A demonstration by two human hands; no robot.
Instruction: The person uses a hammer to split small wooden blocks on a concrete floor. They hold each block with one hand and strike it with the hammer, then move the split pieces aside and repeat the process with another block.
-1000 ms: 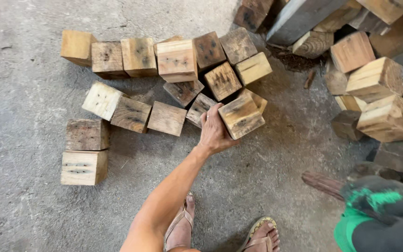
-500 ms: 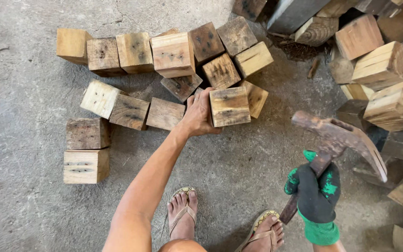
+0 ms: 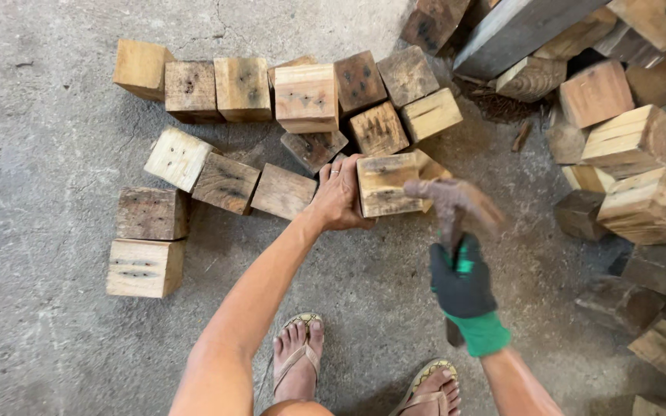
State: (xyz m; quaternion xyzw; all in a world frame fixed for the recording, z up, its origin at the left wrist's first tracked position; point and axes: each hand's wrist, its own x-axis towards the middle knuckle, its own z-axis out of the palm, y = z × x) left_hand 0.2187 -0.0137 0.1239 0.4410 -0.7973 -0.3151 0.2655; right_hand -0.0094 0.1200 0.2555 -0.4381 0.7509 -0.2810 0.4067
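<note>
Laid out on the concrete floor point(image 3: 48, 108) at left: fifteen cut wooden blocks point(image 3: 306, 96), counting the one point(image 3: 387, 183) under the bare left hand point(image 3: 341, 196). Heaped at right: a further pile of blocks and offcuts point(image 3: 634, 142), too jumbled to count. One rusty claw hammer point(image 3: 452, 204), gripped in one gloved right hand point(image 3: 462, 277). One green-and-black glove. Two sandalled feet point(image 3: 298, 366).

Plenty of open concrete floor point(image 3: 48, 139) on the left and in front of the sandalled feet point(image 3: 298, 362). Straight ahead it's walled off by the rows of wooden blocks point(image 3: 271, 100), packed edge to edge. The right side is jammed with a loose pile of offcuts point(image 3: 634, 154), barely any gaps.
</note>
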